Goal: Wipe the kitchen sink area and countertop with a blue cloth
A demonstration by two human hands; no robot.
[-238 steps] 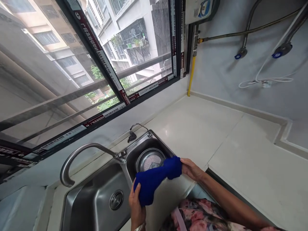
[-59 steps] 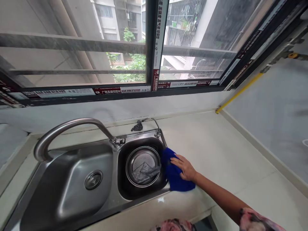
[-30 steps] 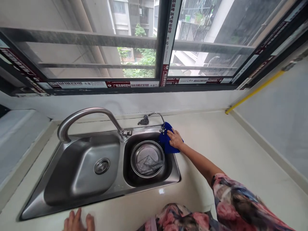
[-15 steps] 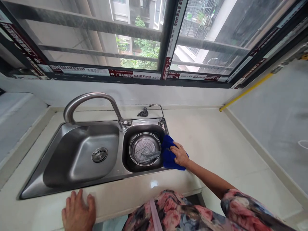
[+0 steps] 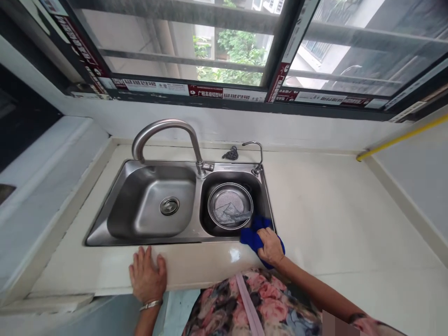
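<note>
My right hand (image 5: 271,246) grips a blue cloth (image 5: 250,238) at the front right corner of the sink. The cloth lies across the steel rim and onto the countertop (image 5: 332,219). My left hand (image 5: 149,275) rests flat on the counter's front edge, fingers apart, with nothing in it. Just beyond it is the larger left basin (image 5: 140,200) of the steel sink, with a round drain (image 5: 170,206). In the smaller right basin sits a round steel strainer (image 5: 212,205), and a crumpled grey piece of material (image 5: 231,213) lies inside it.
A curved faucet (image 5: 164,123) arches over the left basin. A thin small tap (image 5: 261,154) stands at the back right corner, near a dark steel scrubber (image 5: 231,153). Behind are a white wall and a barred window (image 5: 210,91). A yellow pipe (image 5: 402,137) runs along the right wall.
My right hand has drawn the blue cloth from the sink's right edge toward its front right corner. The view has shifted left. My left hand stays on the counter's front edge.
</note>
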